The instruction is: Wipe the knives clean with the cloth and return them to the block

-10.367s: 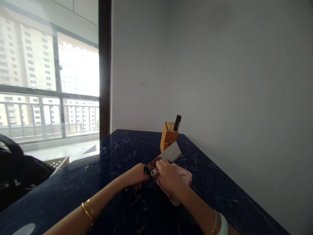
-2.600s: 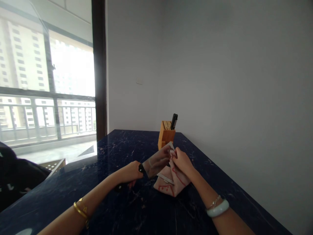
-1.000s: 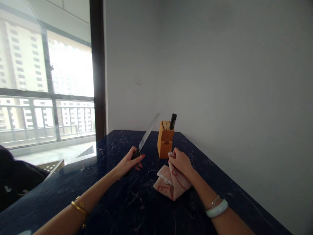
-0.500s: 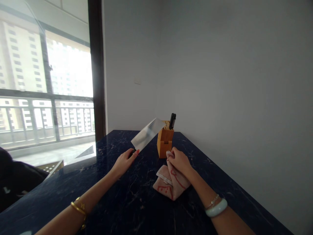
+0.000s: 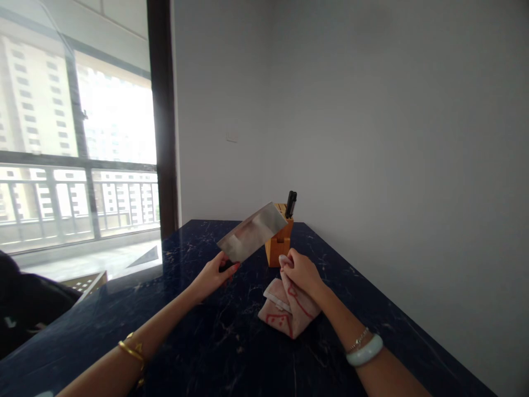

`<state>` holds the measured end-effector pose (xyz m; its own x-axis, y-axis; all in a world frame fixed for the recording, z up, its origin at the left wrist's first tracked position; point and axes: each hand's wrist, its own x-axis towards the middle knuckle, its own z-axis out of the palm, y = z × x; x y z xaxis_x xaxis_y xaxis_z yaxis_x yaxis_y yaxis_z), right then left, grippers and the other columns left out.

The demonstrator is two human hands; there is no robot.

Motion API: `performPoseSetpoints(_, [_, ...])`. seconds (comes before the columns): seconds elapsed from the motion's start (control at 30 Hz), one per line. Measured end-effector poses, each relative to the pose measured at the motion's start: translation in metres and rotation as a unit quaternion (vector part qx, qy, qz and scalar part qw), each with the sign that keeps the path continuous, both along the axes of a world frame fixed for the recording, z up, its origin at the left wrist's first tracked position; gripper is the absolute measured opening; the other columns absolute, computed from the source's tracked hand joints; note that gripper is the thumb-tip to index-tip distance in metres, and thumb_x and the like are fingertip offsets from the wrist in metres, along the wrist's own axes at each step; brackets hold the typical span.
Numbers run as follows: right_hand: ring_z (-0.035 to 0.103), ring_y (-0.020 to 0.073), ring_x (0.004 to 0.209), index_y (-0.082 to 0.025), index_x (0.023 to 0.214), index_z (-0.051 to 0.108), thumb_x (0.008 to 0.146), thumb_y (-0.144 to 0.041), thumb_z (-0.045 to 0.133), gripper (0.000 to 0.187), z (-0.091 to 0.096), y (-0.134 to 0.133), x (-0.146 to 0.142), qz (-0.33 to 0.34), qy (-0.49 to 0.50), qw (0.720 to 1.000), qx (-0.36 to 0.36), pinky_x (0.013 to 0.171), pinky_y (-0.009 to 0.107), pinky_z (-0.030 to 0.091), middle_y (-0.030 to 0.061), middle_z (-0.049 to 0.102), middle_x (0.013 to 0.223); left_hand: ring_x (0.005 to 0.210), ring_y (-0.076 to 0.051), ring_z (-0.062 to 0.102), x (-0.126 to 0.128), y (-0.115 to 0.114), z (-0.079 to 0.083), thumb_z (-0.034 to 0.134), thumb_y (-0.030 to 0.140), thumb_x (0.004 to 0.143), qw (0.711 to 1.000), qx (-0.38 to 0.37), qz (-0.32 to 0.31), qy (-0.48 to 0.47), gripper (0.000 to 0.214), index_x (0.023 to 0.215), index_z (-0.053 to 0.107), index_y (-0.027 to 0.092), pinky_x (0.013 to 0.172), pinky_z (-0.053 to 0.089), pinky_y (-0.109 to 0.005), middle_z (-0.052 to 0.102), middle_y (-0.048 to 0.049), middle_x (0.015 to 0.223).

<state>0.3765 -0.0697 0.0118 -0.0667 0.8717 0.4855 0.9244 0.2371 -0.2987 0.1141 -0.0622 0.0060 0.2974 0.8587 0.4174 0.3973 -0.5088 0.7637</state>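
My left hand (image 5: 214,275) is closed around the black handle of a cleaver (image 5: 253,232), whose broad shiny blade is raised and slants up to the right. The blade's far end overlaps the wooden knife block (image 5: 278,252) in view; whether they touch I cannot tell. Two or so black-handled tools (image 5: 291,204) stand in the top of the block. My right hand (image 5: 303,274) grips a bunched corner of a pink towel (image 5: 285,317) with red markings. The rest of the towel hangs or rests folded beneath that hand, near the front of the block.
A dark blue marble-patterned table (image 5: 198,342) stretches away toward the grey wall (image 5: 372,138). At the left is a large window (image 5: 115,121) with a railing outside. A black item (image 5: 33,298) and a pale chair-like frame (image 5: 93,284) stand beside the table's left edge.
The cleaver has turned in my left hand, so its blade lies flatter and shows more of its broad face, its far end lower and further right. My right hand and the towel have barely moved.
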Motion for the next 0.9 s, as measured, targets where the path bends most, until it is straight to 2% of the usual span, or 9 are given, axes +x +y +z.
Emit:
performPoseSetpoints(0.17, [0.049,0.0107,0.066,-0.02,0.077,0.046,0.074,-0.027,0.044,0.007,0.001,-0.001,-0.001,-0.004,0.001,1.0,-0.015,0.053,0.021,0.022,-0.0011,0.056,0.074,0.046,-0.011,0.05,0.001,-0.001,-0.005,0.048,0.048,0.07,0.997,-0.05,-0.048,0.044,0.04,0.094,0.045,0.016,0.038,0.039,-0.02,0.054,0.0014,0.062])
performPoseSetpoints(0.37, [0.051,0.0121,0.068,-0.02,0.079,0.047,0.073,-0.029,0.047,0.01,0.002,-0.003,-0.001,-0.002,-0.016,0.999,-0.037,0.054,0.021,0.024,0.0002,0.057,0.076,0.044,-0.011,0.05,-0.002,0.001,-0.008,0.047,0.052,0.069,0.992,-0.082,-0.057,0.081,0.043,0.093,0.044,0.016,0.039,0.041,-0.021,0.055,0.0007,0.063])
performPoseSetpoints(0.7, [0.052,0.0133,0.067,-0.02,0.081,0.048,0.079,-0.033,0.037,0.017,0.004,-0.007,-0.007,-0.004,-0.042,0.998,-0.051,0.053,0.022,0.025,0.002,0.059,0.078,0.038,-0.011,0.048,-0.01,0.004,-0.01,0.046,0.056,0.065,0.98,-0.133,-0.046,0.144,0.047,0.091,0.047,0.016,0.036,0.037,-0.021,0.056,0.0007,0.057])
performPoseSetpoints(0.9, [0.052,0.0142,0.064,-0.02,0.082,0.046,0.076,-0.03,0.039,0.014,0.002,-0.005,-0.007,-0.042,-0.073,0.996,-0.032,0.051,0.023,0.022,0.0015,0.058,0.072,0.038,-0.012,0.048,-0.012,0.006,-0.012,0.046,0.054,0.065,0.975,-0.145,-0.06,0.159,0.047,0.092,0.047,0.016,0.037,0.039,-0.022,0.056,0.001,0.056])
